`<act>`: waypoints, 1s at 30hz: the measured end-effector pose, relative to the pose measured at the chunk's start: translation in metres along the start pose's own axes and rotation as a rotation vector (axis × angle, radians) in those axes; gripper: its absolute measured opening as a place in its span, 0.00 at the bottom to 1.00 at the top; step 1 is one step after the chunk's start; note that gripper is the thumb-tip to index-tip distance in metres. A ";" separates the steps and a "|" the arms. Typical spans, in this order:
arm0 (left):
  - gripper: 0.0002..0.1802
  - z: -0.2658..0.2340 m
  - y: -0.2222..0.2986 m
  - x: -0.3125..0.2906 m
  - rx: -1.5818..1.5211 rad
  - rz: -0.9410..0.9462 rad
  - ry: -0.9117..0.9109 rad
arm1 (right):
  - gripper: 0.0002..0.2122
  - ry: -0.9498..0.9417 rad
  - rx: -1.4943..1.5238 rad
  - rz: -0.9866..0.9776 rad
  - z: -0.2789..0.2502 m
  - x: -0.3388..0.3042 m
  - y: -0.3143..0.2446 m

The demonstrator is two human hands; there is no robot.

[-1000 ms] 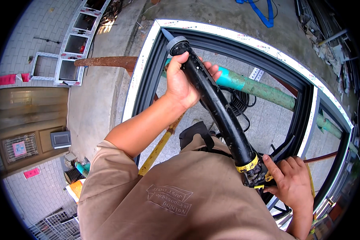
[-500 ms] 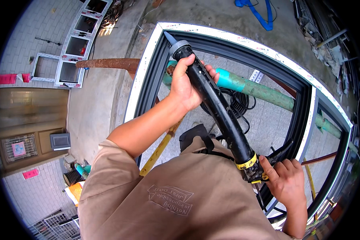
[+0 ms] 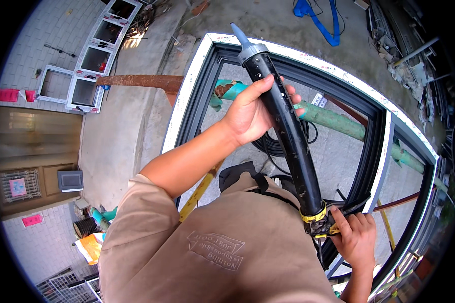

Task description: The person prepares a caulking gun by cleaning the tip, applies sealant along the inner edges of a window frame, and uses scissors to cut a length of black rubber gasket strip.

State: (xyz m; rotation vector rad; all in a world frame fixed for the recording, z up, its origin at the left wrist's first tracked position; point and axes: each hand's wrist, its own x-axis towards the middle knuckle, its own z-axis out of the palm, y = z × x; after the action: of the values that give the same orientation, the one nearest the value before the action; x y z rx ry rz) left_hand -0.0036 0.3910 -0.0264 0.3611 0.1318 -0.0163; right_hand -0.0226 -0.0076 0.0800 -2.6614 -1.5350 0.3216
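Note:
A long black caulking gun (image 3: 290,144) with a grey nozzle (image 3: 241,36) slants across the view above my torso. My left hand (image 3: 260,108) is wrapped round its barrel near the nozzle end, thumb on top. At the near end, below a yellow band (image 3: 313,214), my right hand (image 3: 355,233) grips the handle, with the forefinger stretched along it. The fingers partly hide the handle and trigger. Beyond and beneath the gun lies a dark window frame (image 3: 293,56) with white protective film on its outer edges. The nozzle tip points past the frame's far left corner, apart from it.
A green pipe (image 3: 333,123) and a yellow bar (image 3: 199,189) run under the frame. Coiled black cable (image 3: 268,146) lies on the floor below. A rusty beam (image 3: 136,81) extends left. Blue strap (image 3: 316,20) rests at the back; white-edged frames (image 3: 88,76) lean at left.
The gun has swung more upright, its nozzle moving right and away from the frame's corner to beyond the outer edge. Both hands keep hold of it; my left hand has shifted right with the barrel.

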 end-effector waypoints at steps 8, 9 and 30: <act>0.20 0.014 -0.016 0.000 0.058 -0.053 -0.049 | 0.36 -0.001 -0.096 0.097 0.010 -0.028 -0.022; 0.20 0.017 -0.017 -0.001 0.069 -0.052 -0.057 | 0.35 0.023 -0.123 0.098 0.014 -0.033 -0.024; 0.21 0.081 -0.102 0.025 0.181 -0.493 -0.275 | 0.25 0.473 -0.182 0.526 0.067 -0.148 -0.113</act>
State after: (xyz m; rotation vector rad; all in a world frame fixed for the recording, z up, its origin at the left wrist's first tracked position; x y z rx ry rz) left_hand 0.0275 0.2670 0.0098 0.4959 -0.0568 -0.5657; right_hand -0.2037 -0.0821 0.0539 -2.9445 -0.7546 -0.4278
